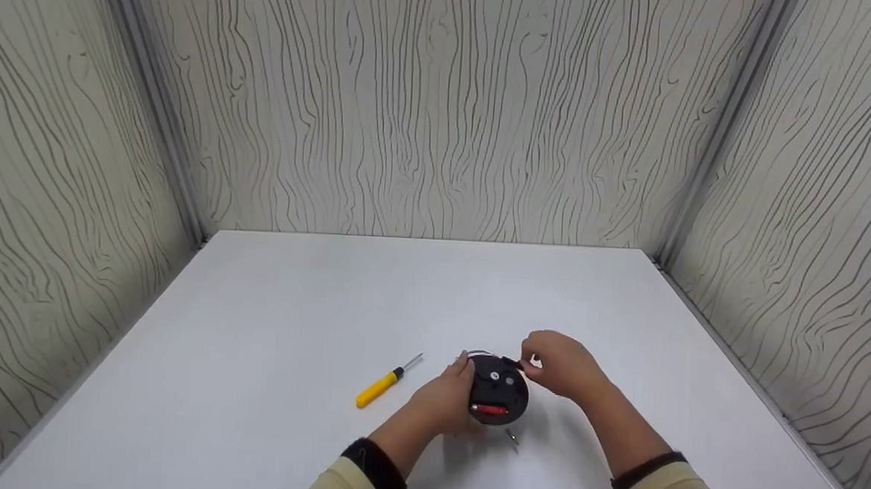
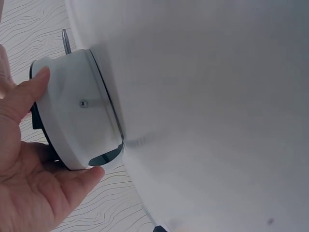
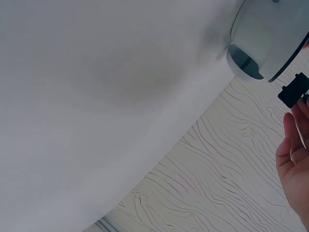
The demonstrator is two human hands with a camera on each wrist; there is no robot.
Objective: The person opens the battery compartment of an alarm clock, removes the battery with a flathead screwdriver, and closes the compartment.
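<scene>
My left hand (image 1: 444, 400) grips a round alarm clock (image 1: 498, 395) by its side, thumb and fingers around the white casing (image 2: 79, 116). Its black back faces up toward me in the head view, and a red battery (image 1: 489, 410) lies in the slot there. A short metal leg (image 1: 513, 436) sticks out from the casing. My right hand (image 1: 563, 364) pinches a small black battery cover (image 3: 293, 90), which appears apart from the clock in the right wrist view. The clock's front is mostly hidden.
A screwdriver (image 1: 379, 389) with a yellow handle lies on the white table (image 1: 291, 296), left of the clock. Wood-patterned panels (image 1: 442, 111) stand behind the table and along both sides.
</scene>
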